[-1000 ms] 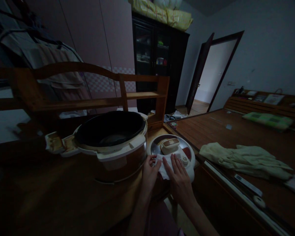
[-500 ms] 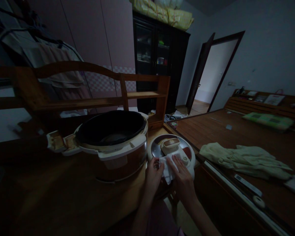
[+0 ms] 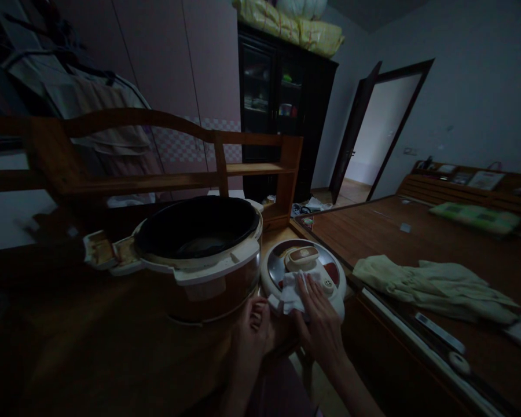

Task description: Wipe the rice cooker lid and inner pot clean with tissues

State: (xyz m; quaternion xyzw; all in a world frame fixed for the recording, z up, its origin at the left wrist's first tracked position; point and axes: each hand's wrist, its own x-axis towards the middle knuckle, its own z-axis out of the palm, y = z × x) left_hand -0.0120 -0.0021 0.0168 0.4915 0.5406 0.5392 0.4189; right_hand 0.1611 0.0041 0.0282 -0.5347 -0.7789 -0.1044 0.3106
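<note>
A pressure cooker lid (image 3: 278,263), silver with a white rim and a brown-topped handle, lies on the wooden table. My right hand (image 3: 319,313) presses a white wipe (image 3: 292,292) onto the lid just in front of its handle, fingers stretched over it. Close to the lid's near left edge, my left hand (image 3: 252,330) is closed with loosely curled fingers, apart from the wipe. I see nothing held in it. To the left stands the open cooker (image 3: 219,286), its dark inner pot (image 3: 195,223) uncovered.
A wooden rack (image 3: 165,182) runs along the table's back. On the right, a wooden bed surface (image 3: 347,226) bears a pale green cloth (image 3: 425,281), a white remote (image 3: 439,332) and a small round white object (image 3: 459,362). A dark cabinet (image 3: 316,116) stands behind.
My left hand has let go of the wipe and drawn back toward me and leftward, its fingers curling. My right hand stays on the wipe, which lies slightly more bunched on the lid.
</note>
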